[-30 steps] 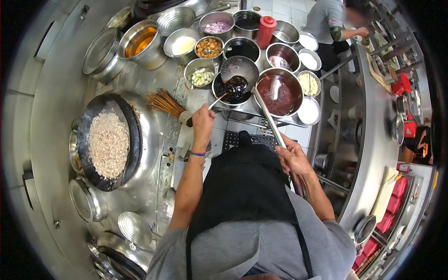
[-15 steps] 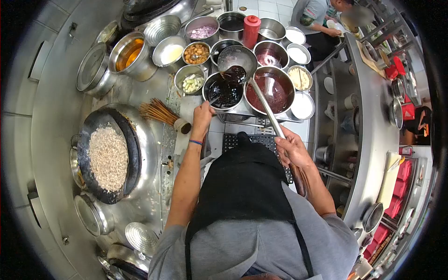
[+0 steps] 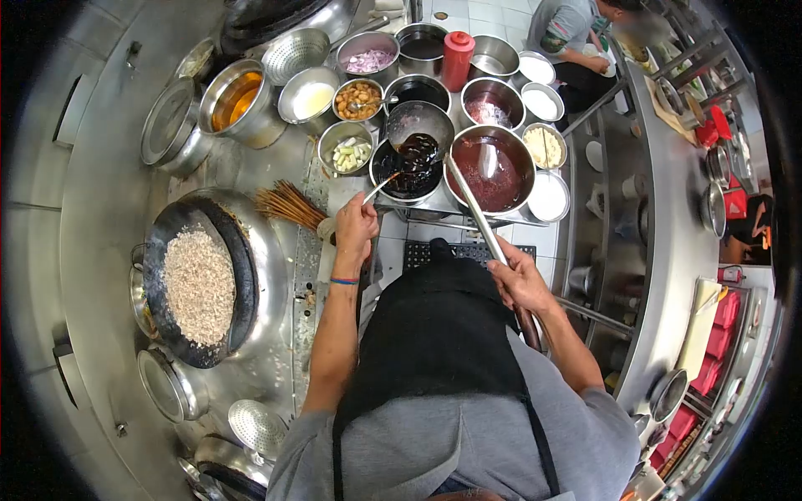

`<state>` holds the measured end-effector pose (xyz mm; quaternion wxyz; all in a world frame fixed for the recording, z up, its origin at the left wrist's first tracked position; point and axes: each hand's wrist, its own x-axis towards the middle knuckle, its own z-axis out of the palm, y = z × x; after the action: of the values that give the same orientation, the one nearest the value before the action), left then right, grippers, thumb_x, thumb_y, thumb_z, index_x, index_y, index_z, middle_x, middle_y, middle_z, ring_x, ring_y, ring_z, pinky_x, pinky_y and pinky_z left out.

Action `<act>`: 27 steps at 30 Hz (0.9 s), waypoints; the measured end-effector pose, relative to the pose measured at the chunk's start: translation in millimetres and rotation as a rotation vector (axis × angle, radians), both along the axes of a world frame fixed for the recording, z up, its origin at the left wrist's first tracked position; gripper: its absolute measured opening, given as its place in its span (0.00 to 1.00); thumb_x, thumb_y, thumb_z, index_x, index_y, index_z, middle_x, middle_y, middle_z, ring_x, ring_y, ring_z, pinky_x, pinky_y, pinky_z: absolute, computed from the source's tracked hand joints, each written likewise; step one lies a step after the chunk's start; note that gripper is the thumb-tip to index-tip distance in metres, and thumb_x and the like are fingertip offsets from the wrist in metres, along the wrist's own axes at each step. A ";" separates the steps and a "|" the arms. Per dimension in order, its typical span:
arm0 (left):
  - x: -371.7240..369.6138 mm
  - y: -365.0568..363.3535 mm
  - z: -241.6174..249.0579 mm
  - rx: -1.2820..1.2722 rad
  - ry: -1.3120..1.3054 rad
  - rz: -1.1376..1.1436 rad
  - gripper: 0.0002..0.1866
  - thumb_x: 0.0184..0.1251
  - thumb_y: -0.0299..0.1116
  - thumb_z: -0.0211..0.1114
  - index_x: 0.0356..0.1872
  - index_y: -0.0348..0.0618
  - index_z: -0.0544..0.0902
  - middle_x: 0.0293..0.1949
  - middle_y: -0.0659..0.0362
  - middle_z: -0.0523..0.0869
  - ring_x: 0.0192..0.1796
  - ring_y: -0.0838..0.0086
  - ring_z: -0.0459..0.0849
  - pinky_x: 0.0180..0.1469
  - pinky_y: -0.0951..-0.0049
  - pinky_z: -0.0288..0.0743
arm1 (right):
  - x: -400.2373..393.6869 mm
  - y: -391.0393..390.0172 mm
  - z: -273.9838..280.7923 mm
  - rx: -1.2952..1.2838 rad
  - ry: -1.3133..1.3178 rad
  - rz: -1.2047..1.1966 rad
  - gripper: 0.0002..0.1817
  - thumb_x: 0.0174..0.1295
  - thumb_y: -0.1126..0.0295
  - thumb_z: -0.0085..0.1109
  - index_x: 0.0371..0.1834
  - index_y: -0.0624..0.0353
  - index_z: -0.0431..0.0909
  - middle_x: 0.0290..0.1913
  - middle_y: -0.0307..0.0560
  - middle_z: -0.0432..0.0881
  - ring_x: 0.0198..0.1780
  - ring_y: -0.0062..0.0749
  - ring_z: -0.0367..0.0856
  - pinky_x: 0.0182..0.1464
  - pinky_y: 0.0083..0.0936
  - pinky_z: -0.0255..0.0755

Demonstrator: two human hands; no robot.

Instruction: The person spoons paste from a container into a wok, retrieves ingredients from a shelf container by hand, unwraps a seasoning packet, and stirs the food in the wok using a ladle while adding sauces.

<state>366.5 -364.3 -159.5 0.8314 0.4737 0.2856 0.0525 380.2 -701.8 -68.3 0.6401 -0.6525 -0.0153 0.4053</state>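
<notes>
My right hand (image 3: 523, 280) is closed round the long handle of a ladle (image 3: 420, 121), whose bowl hangs over the pot of dark sauce (image 3: 405, 185) and holds some dark sauce. My left hand (image 3: 357, 225) pinches a thin spoon (image 3: 382, 188), its tip at the dark sauce. Right of that pot is a wide pot of reddish-brown liquid (image 3: 493, 175). A bowl of cut pale green pieces (image 3: 351, 154) stands to its left. The bamboo brush (image 3: 288, 204) lies left of my left hand.
A wok of minced, pale food (image 3: 199, 288) sits at the left. Behind the pots stand a red bottle (image 3: 457, 63) and a pot of amber liquid (image 3: 236, 98). Another person (image 3: 568, 37) is at the upper right, beyond a steel counter (image 3: 668, 242).
My left hand has drawn back slightly from the dark sauce, and more of the spoon shows. The ladle bowl has dipped lower over the pot. The whole view has shifted a little.
</notes>
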 end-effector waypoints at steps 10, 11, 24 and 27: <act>34.6 -22.7 69.7 1.298 0.259 -0.140 0.26 0.77 0.43 0.51 0.27 0.33 0.86 0.30 0.35 0.86 0.35 0.36 0.86 0.42 0.43 0.75 | 5.2 -13.0 -13.5 0.577 0.705 -0.177 0.28 0.78 0.67 0.53 0.80 0.50 0.63 0.22 0.34 0.67 0.10 0.16 0.60 0.08 0.20 0.60; 35.6 -24.5 63.2 1.382 0.315 -0.164 0.26 0.77 0.43 0.51 0.27 0.33 0.86 0.31 0.34 0.86 0.36 0.36 0.86 0.42 0.42 0.75 | 5.7 -10.2 -10.2 0.493 0.629 -0.161 0.28 0.78 0.67 0.53 0.80 0.50 0.63 0.22 0.34 0.67 0.10 0.16 0.60 0.09 0.20 0.60; 9.1 -2.8 -40.1 0.017 0.083 -0.086 0.24 0.83 0.46 0.51 0.25 0.43 0.75 0.13 0.70 0.60 0.11 0.82 0.55 0.16 0.75 0.46 | 18.8 -14.6 15.7 0.193 0.196 -0.135 0.32 0.77 0.70 0.55 0.83 0.52 0.59 0.21 0.34 0.68 0.12 0.17 0.64 0.12 0.19 0.63; -7.5 -1.0 -40.5 -0.055 0.005 -0.045 0.24 0.84 0.45 0.50 0.25 0.43 0.75 0.13 0.69 0.59 0.11 0.81 0.54 0.16 0.75 0.46 | 18.0 -16.1 11.9 0.136 0.146 -0.102 0.33 0.77 0.71 0.55 0.83 0.52 0.58 0.20 0.33 0.68 0.12 0.17 0.65 0.13 0.19 0.64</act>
<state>359.0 -365.3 -200.0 0.8444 0.4571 0.2783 0.0246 398.1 -717.9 -56.3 0.7021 -0.5763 0.0371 0.4165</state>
